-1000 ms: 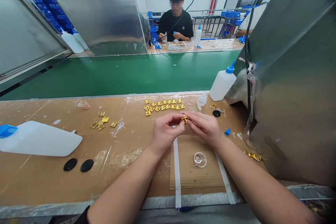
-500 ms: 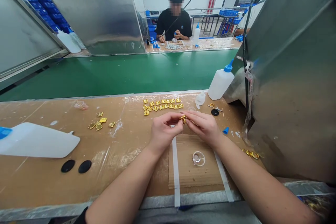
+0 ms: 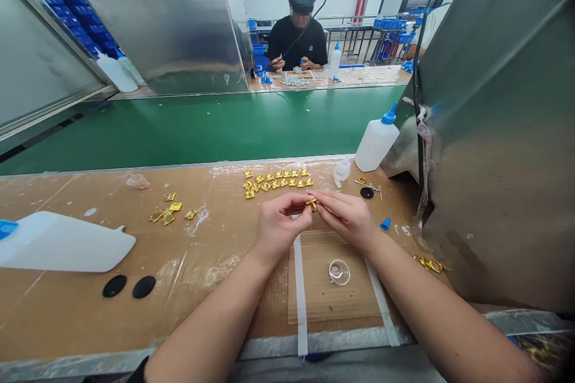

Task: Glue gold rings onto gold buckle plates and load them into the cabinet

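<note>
Nearest me, a rectangle of cardboard (image 3: 335,308) lies on the brown worktop (image 3: 215,311), a pale strip of tape (image 3: 300,293) running along its left side and a second (image 3: 383,302) along its right; a small clear cup (image 3: 339,273) sits on it. To the left are two black discs (image 3: 144,287) and a white bottle (image 3: 76,242) lying on its side. Above the cardboard's far edge, my left hand (image 3: 282,221) and my right hand (image 3: 348,215) meet, their fingertips grasping a small gold piece (image 3: 313,204) from either side; the fingers hide much of its shape. Well to the left lies a loose cluster of gold parts (image 3: 168,213); right of my right hand, a blue cap (image 3: 385,224). Just beyond my hands, more gold parts are set out in rough rows (image 3: 275,184), with a small white bottle (image 3: 342,169) and a larger upright, blue-tipped bottle (image 3: 375,145) to their right. Farther off, a green surface (image 3: 224,125) crosses the view; behind it, a co-worker (image 3: 297,42) in a black shirt sits at another bench (image 3: 368,76).
</note>
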A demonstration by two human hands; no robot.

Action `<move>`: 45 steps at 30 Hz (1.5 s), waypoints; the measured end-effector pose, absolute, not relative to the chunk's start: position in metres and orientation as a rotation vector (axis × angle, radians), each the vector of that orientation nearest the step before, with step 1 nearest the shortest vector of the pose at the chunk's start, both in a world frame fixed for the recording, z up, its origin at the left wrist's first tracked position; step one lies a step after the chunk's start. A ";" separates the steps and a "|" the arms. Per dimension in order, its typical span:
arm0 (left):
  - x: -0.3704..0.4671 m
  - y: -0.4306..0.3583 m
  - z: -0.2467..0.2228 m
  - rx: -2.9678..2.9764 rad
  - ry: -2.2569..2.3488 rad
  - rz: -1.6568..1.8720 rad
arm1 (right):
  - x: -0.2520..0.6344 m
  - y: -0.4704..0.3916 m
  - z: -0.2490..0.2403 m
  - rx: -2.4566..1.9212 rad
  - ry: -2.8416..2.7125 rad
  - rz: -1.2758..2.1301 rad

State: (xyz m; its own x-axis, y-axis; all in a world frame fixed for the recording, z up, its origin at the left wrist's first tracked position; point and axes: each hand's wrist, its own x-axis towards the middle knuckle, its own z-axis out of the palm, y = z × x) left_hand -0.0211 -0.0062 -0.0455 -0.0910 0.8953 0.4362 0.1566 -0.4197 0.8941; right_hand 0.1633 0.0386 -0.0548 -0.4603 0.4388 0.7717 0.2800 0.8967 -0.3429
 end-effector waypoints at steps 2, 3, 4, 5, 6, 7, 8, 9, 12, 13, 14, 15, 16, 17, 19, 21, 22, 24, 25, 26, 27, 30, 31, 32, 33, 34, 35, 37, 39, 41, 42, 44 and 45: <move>-0.021 -0.006 -0.045 1.573 1.155 1.571 | 0.163 0.039 -0.055 -0.514 -2.081 0.201; -0.021 -0.007 -0.045 1.570 1.155 1.570 | 0.163 0.039 -0.055 -0.509 -2.080 0.201; -0.021 -0.007 -0.045 1.568 1.157 1.569 | 0.163 0.039 -0.055 -0.505 -2.077 0.202; -0.021 -0.007 -0.045 1.567 1.162 1.568 | 0.163 0.039 -0.056 -0.502 -2.074 0.205; -0.021 -0.007 -0.045 1.566 1.166 1.564 | 0.163 0.039 -0.056 -0.503 -2.070 0.208; -0.021 -0.008 -0.045 1.568 1.170 1.560 | 0.163 0.039 -0.056 -0.506 -2.068 0.211; -0.021 -0.008 -0.046 1.570 1.173 1.557 | 0.163 0.039 -0.056 -0.509 -2.066 0.213; -0.021 -0.008 -0.046 1.571 1.176 1.557 | 0.163 0.040 -0.057 -0.511 -2.066 0.214; -0.021 -0.007 -0.046 1.574 1.176 1.565 | 0.163 0.039 -0.057 -0.508 -2.064 0.213; -0.021 -0.007 -0.046 1.572 1.173 1.568 | 0.163 0.039 -0.057 -0.507 -2.062 0.211; -0.021 -0.007 -0.046 1.569 1.169 1.569 | 0.163 0.039 -0.057 -0.508 -2.061 0.206; -0.021 -0.007 -0.046 1.564 1.165 1.570 | 0.163 0.039 -0.058 -0.508 -2.060 0.200; -0.021 -0.007 -0.046 1.559 1.160 1.571 | 0.163 0.039 -0.058 -0.509 -2.061 0.194; -0.021 -0.007 -0.046 1.555 1.157 1.571 | 0.163 0.039 -0.058 -0.509 -2.062 0.188; -0.020 -0.007 -0.045 1.550 1.155 1.572 | 0.163 0.039 -0.058 -0.503 -2.064 0.177; -0.020 -0.007 -0.045 1.549 1.159 1.573 | 0.163 0.039 -0.058 -0.495 -2.062 0.168; -0.020 -0.007 -0.044 1.547 1.161 1.573 | 0.163 0.039 -0.058 -0.493 -2.060 0.164; -0.020 -0.007 -0.044 1.533 1.159 1.570 | 0.163 0.040 -0.058 -0.494 -2.060 0.162; -0.020 -0.007 -0.044 1.514 1.154 1.563 | 0.163 0.039 -0.058 -0.496 -2.059 0.162; -0.020 -0.006 -0.044 1.484 1.145 1.554 | 0.163 0.039 -0.058 -0.497 -2.056 0.162; -0.020 -0.005 -0.044 1.439 1.127 1.541 | 0.163 0.039 -0.057 -0.497 -2.051 0.167; -0.021 0.001 -0.045 1.205 0.985 1.472 | 0.162 0.038 -0.052 -0.501 -2.015 0.243; -0.022 0.002 -0.045 1.101 0.916 1.430 | 0.162 0.037 -0.050 -0.501 -2.002 0.287; -0.023 0.004 -0.044 0.995 0.850 1.380 | 0.162 0.036 -0.047 -0.497 -1.993 0.333; -0.023 0.004 -0.044 0.893 0.795 1.330 | 0.161 0.035 -0.045 -0.490 -1.990 0.376; -0.024 0.005 -0.043 0.804 0.755 1.283 | 0.161 0.034 -0.043 -0.479 -1.989 0.409; -0.024 0.005 -0.041 0.733 0.725 1.243 | 0.161 0.034 -0.042 -0.468 -1.993 0.434; -0.026 0.005 -0.038 0.646 0.678 1.192 | 0.161 0.033 -0.040 -0.459 -2.002 0.461; -0.026 0.004 -0.036 0.614 0.635 1.165 | 0.161 0.033 -0.040 -0.463 -2.000 0.467; -0.027 0.003 -0.034 0.604 0.615 1.150 | 0.161 0.033 -0.041 -0.464 -2.002 0.468; -0.028 0.002 -0.034 0.599 0.612 1.143 | 0.161 0.033 -0.042 -0.465 -2.002 0.469; -0.028 0.002 -0.035 0.596 0.609 1.124 | 0.161 0.034 -0.043 -0.480 -2.000 0.486; -0.028 0.003 -0.036 0.597 0.607 1.115 | 0.161 0.034 -0.044 -0.492 -1.996 0.500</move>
